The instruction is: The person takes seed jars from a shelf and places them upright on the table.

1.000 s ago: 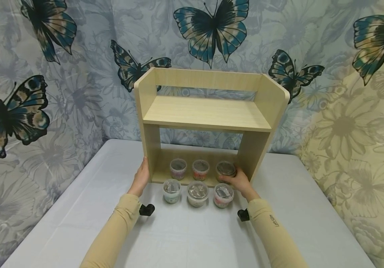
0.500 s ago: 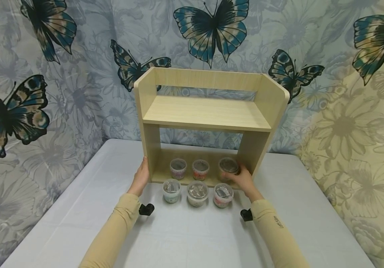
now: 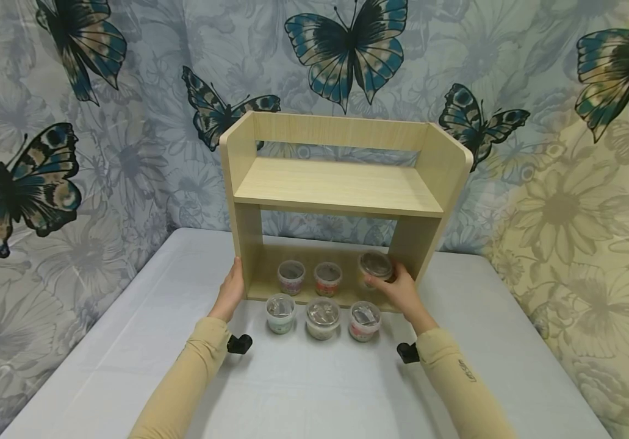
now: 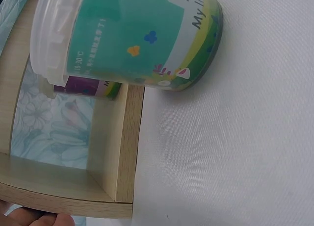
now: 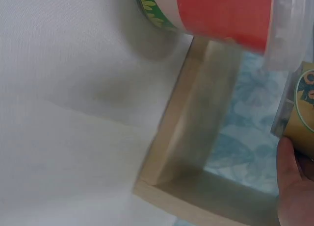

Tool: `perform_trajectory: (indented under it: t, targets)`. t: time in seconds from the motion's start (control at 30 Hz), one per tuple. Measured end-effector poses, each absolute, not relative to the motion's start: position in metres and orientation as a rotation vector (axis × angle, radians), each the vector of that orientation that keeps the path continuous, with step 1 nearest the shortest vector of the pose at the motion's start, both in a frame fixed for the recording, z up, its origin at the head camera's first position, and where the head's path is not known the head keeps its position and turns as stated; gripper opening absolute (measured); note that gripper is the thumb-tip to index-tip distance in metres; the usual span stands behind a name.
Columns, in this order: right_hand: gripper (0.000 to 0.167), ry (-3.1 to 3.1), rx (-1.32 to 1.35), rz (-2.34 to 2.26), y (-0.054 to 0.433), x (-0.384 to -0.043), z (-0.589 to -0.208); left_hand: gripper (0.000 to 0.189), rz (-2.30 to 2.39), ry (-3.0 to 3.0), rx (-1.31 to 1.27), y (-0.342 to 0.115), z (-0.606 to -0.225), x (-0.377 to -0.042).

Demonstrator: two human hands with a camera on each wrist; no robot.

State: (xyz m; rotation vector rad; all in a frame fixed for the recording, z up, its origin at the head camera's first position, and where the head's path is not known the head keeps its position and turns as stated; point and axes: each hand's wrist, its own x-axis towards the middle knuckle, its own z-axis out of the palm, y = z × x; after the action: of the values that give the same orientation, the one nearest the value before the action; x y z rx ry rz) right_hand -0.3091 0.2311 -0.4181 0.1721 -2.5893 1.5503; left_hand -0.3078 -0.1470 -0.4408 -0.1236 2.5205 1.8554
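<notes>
My right hand grips a lidded plastic tub with a yellow-brown label, at the right end of the wooden shelf unit's lower level. In the right wrist view the thumb lies along the tub's side; the other fingers are mostly hidden. My left hand rests against the outside of the unit's left side panel, and its fingers show just outside that panel in the left wrist view. A purple-label tub and a red-label tub stand on the lower level.
Before the shelf unit, a green-label tub, a pale tub and another red-label tub stand in a row on the white-covered table. Behind hangs a butterfly-patterned cloth.
My right hand has moved slightly right and farther back with the tub, which now leans a little. The left hand and the other tubs have stayed in place.
</notes>
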Motion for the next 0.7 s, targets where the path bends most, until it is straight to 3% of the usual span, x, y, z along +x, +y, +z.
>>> perform_trajectory:
  t: [0.33,0.7]
  targets:
    - [0.084,-2.574,0.373,1.527,0.204,-0.291,-0.398,0.088,1.859,2.521,-0.153,-0.146,-0.441,-0.308]
    - [0.079,-2.551,0.526,1.579,0.161,-0.245,-0.365,0.090,1.841,2.510,-0.154,-0.147,-0.441,-0.308]
